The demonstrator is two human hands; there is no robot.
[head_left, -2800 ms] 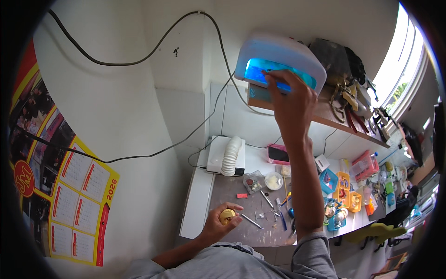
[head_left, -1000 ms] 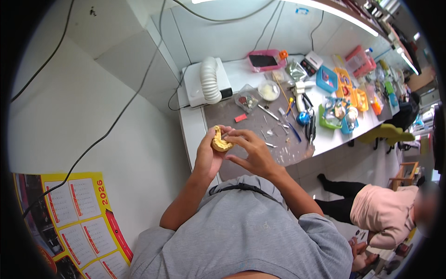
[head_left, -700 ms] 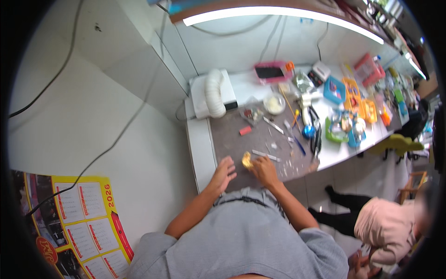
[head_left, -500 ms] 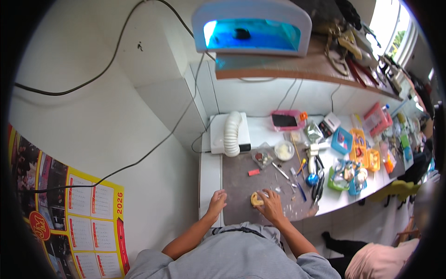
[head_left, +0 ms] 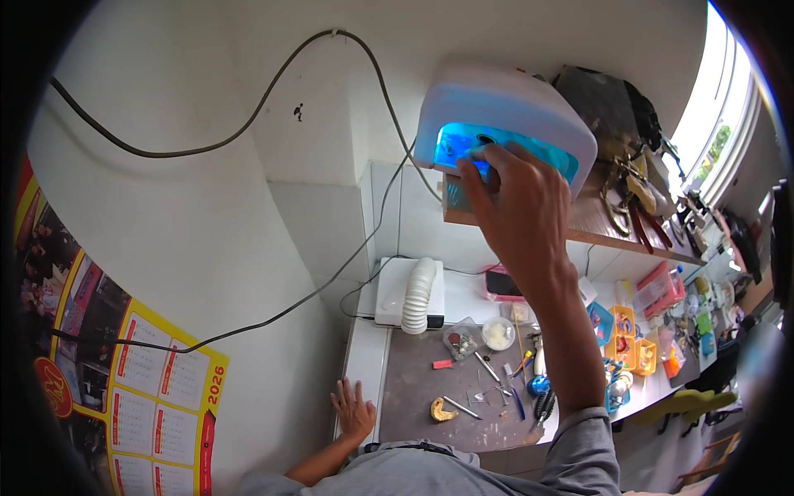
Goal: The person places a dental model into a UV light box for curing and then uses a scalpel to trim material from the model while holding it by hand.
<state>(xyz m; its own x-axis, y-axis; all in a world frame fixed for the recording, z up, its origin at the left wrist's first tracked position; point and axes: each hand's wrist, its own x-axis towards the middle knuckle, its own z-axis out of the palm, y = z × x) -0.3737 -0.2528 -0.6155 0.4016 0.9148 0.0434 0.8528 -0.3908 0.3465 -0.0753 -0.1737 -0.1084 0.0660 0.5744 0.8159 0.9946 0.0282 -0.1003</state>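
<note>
My right hand (head_left: 521, 207) is raised to the lit blue opening of a white lamp box (head_left: 509, 95) on the shelf. Its fingers are curled at the opening; what they grip, if anything, is too hidden to tell. A small dark object (head_left: 486, 138) shows just behind the fingertips. My left hand (head_left: 354, 413) rests with fingers spread on the white left edge (head_left: 364, 355) of the desk, holding nothing. A yellow dental-arch model (head_left: 441, 409) lies on the grey mat (head_left: 409, 372) to its right, beside a metal hand tool (head_left: 463, 407).
A white machine with ribbed hose (head_left: 416, 293) stands at the back left. Small tools, a tub (head_left: 497, 332) and coloured bins (head_left: 622, 347) crowd the desk's right side. Dangling cables (head_left: 273, 314) cross the left wall. Pliers (head_left: 645, 227) lie on the wooden shelf edge.
My right hand has left the yellow model on the mat and risen to the lamp's opening. My left hand has moved left onto the desk edge. The view has tilted up.
</note>
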